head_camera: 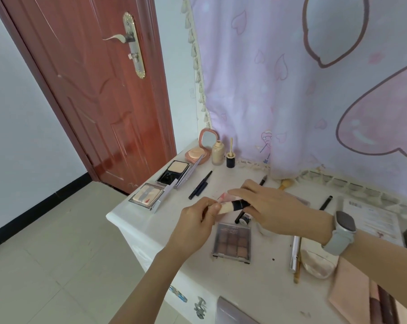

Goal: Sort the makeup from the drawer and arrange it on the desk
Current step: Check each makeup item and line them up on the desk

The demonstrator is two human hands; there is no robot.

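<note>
Over the white desk [263,284], both hands hold a beige tube with a black cap [232,205]. My left hand [197,218] pinches its beige end. My right hand [275,204], with a watch on the wrist, grips the black cap end. A pinkish item partly shows behind the tube. Just below the hands lies a brown eyeshadow palette [231,243]. Two open powder compacts [148,195] [174,171] lie at the desk's left edge.
At the back left stand a pink mirror compact [197,153], a foundation bottle [217,153] and a small black jar [230,160]. Pencils [200,184], a silver tube [295,252], a pouch [319,263] and palettes [371,298] lie around. Drawer handles [199,307] sit below the front edge.
</note>
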